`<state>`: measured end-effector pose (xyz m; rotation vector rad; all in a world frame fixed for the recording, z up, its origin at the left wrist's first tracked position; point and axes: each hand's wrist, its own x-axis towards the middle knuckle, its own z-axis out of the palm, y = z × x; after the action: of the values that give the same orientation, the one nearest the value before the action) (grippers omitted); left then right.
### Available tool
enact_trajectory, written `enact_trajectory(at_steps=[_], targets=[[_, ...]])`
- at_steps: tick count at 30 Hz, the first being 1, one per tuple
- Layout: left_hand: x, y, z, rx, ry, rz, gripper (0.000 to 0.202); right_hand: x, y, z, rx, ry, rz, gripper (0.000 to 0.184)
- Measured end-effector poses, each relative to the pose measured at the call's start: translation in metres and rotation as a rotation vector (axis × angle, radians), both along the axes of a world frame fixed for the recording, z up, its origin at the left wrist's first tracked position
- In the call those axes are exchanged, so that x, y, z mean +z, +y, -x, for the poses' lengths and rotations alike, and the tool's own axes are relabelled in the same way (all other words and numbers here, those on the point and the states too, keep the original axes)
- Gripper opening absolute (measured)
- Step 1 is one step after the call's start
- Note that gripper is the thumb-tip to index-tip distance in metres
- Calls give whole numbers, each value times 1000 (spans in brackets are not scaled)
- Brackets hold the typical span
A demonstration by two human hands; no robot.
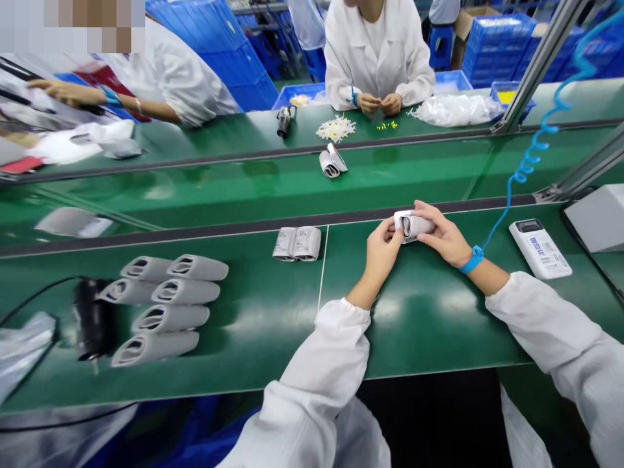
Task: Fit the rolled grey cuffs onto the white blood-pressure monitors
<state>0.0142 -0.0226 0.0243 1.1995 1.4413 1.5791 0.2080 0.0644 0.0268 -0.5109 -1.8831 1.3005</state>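
Rolled grey cuff (414, 226) partly hidden by L hand (383, 250) & R hand (441, 234), so can't see all of it. White sleeves (312, 383) cut off by bottom edge. Top L corner: pixelated blur patch (73, 26). Far co-worker (375, 58) cut off at top edge; co-worker's hands (380, 103) hide whatever's between them. Yellow bits (387, 125) on far bench too small to ID.

Pale grey rolled cuff (415, 226)

Rolled grey fabric cuff (415, 226), hollow end turned left, lying sideways — pinched between left hand (383, 250) and right hand (441, 234)
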Motion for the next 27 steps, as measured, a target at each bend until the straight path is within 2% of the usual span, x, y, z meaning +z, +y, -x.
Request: enact_trajectory(at_steps=[5,9,11,13,15,19,22,27], targets=[[-1,3,4,-63,-180,114,38,4,-3,-3,51,-46,-49,56],[1,3,10,-112,-205,155,34,7,-8,0,62,-89,-122,53],[3,2,12,-134,-205,149,34,10,-11,1,65,-97,-105,58],[5,2,13,-134,-207,148,33,13,-12,3,73,-45,0,70],[7,2,15,-132,-202,149,32,13,-12,6,58,66,194,79],[10,3,19,-210,-214,181,37,7,-8,10,-2,171,572,69],[11,1,25,-269,-220,183,43,3,-6,11,24,160,657,60],[9,0,36,-330,-142,247,47,2,0,9,162,138,660,57]])
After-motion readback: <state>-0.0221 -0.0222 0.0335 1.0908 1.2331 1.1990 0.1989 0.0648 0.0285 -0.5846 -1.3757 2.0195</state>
